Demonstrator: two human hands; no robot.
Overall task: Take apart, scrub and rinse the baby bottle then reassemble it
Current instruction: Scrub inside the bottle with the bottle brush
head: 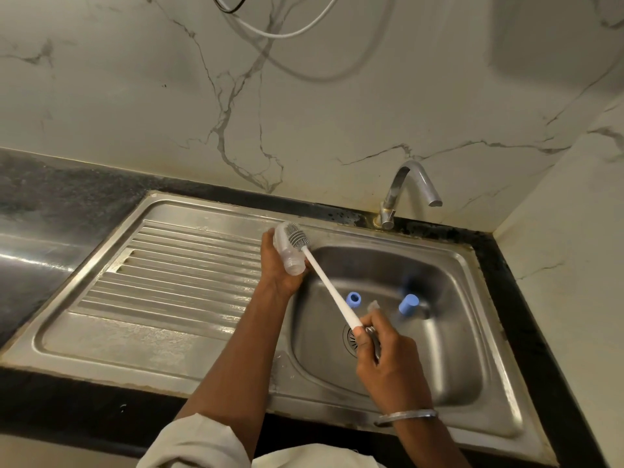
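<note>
Bottle (292,264), clamped in the left hand (274,266) at the sink's (466,285) 10 o'clock rim so drips fall in, meets the brush (326,286), whose handle end the right hand (388,358) grips for reach.

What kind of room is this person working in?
Probably a home kitchen: a steel sink with a ribbed draining board, a tap behind it, a dark stone counter, and a marble-look wall.
</note>
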